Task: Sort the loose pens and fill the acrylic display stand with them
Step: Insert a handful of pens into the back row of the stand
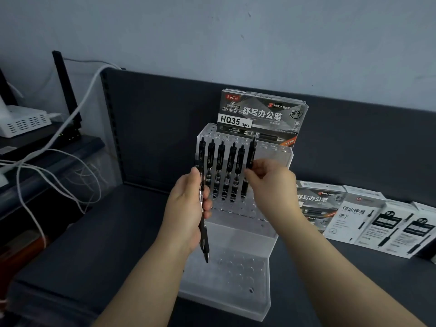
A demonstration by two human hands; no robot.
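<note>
Cabling (77, 109), white, trails down over a dark side unit far left of the acrylic display stand (236, 267). A white vented box (23, 121) sits at the top of that unit.

The stand is frosted and stepped, and rests on a dark shelf (106, 232). Its drilled tiers rise toward the back.

The left hand (188, 208) is at the stand's left edge. Its fingers are curled round a black pen (204, 241), with the thumb along the barrel. The pen is held near upright, tip down, in front of the stand's left side and not seated in any hole.

A row of black pens (220, 166) stands upright in the stand's upper tier, clips up.

The right hand (271, 182) is at the right end of that row. Its thumb and fingertips are closed in a pinch on the end pen (251, 152), about halfway up the barrel. The other fingers are loosely bent behind it. This pen leans slightly. Whether its tip is fully home in a hole cannot be determined.

A printed pen box (262, 116), marked HQ35 12pcs, stands at the stand's rear top edge.

Further pen boxes (377, 223), one dark and several white, lie in a line on the shelf to the right of the stand.
</note>
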